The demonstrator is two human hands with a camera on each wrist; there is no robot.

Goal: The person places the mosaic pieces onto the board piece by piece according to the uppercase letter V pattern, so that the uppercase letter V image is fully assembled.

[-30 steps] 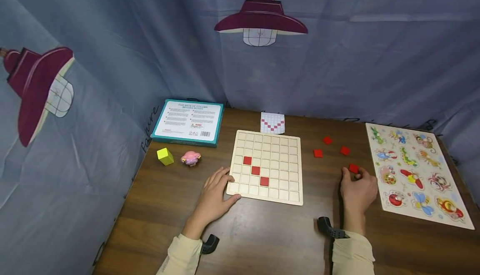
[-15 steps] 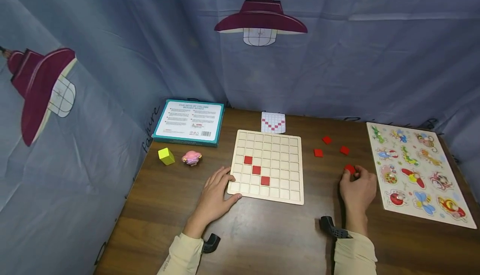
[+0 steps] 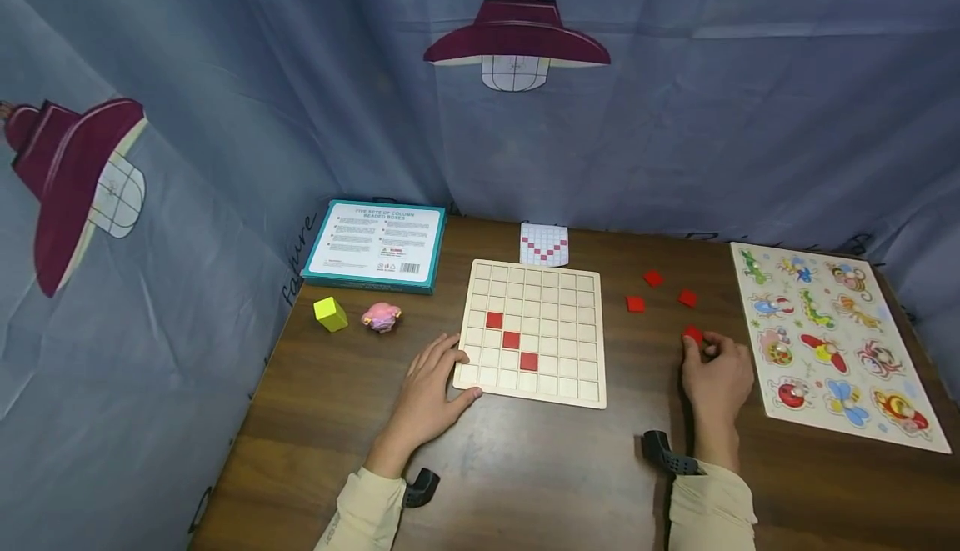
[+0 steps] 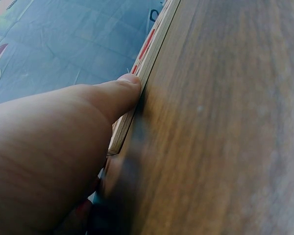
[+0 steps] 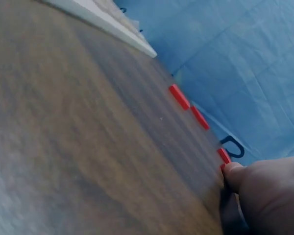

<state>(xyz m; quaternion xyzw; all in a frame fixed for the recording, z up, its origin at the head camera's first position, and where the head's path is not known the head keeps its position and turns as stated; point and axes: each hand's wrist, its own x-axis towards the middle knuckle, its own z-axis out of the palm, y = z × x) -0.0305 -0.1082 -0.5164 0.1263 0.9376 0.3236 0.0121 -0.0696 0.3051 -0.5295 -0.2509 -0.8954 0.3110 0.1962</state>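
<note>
While outstretched, hands [image 3: 426, 394] [image 3: 717, 376] well apart.

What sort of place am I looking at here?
Perhaps a curtained-off play corner, judging by the lamp-printed curtain, the wooden grid board and the bug-picture puzzle.

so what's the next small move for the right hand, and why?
Probably carry the red tile at the right hand left to the wooden board: the card shows a full V, but the board has only three set tiles on one diagonal.
</note>
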